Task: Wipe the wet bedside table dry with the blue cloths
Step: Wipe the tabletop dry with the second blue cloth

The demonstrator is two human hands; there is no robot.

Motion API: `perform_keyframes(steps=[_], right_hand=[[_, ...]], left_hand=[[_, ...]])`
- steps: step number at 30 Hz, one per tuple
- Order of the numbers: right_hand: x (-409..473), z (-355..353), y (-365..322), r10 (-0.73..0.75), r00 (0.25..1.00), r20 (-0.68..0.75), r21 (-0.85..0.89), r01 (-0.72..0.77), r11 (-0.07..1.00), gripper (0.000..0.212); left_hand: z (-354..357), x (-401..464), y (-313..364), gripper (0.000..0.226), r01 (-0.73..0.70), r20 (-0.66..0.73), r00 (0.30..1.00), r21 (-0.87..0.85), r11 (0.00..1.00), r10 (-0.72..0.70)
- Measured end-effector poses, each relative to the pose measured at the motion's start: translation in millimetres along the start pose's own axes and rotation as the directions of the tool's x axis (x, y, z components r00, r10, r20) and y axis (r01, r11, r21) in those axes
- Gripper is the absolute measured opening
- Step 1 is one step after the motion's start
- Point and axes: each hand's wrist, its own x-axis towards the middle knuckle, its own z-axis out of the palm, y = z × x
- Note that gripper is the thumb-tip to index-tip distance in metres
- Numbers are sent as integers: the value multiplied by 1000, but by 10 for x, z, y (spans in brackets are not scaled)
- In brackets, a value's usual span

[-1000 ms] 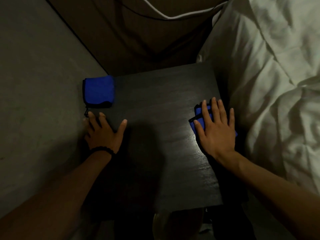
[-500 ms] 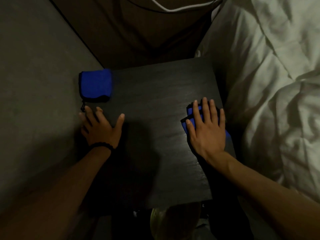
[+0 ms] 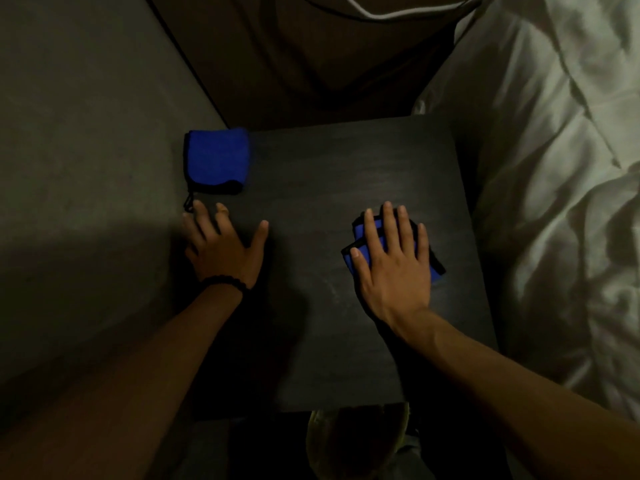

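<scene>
The dark wooden bedside table (image 3: 322, 174) fills the middle of the view. My right hand (image 3: 391, 268) lies flat, fingers spread, pressing a folded blue cloth with black trim (image 3: 360, 252) onto the table's right half; the hand hides most of that cloth. A second folded blue cloth (image 3: 216, 161) rests untouched on the table's far left corner, a small black loop hanging at its near edge. My left hand (image 3: 221, 247), with a black band at the wrist, rests open on the table's left edge just below that cloth, holding nothing.
A grey wall (image 3: 86, 150) runs along the left of the table. White rumpled bedding (image 3: 554, 168) rises at the right, close against the table's edge. A brown headboard (image 3: 294, 64) with a white cable (image 3: 398, 13) stands behind. Something pale (image 3: 356, 441) lies below the near edge.
My right hand has slid the cloth leftward from the table's right edge toward the middle. My left hand stays at the left edge, and the far cloth has not moved.
</scene>
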Motion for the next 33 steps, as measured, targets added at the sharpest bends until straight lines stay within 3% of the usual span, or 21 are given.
perform_keyframes(steps=[11, 22, 27, 31, 33], right_hand=[[17, 25, -455, -65, 998, 27, 17, 65, 998, 68], [47, 58, -1000, -158, 985, 69, 63, 154, 986, 70], [50, 99, -1131, -184, 981, 59, 65, 180, 982, 69], [54, 134, -1207, -201, 979, 42, 63, 198, 978, 69], [59, 153, -1266, -215, 976, 33, 70, 212, 975, 69]], left_hand=[[-36, -8, -8, 87, 5, 51, 999, 29, 1000, -6], [-104, 32, -155, 60, -58, -8, 998, -57, 997, 57], [-149, 50, -243, 51, -91, -82, 994, -231, 969, 74], [-159, 99, -297, 48, 44, -68, 993, -572, 819, -101], [-164, 137, -337, 41, 152, -8, 978, -657, 738, -208]])
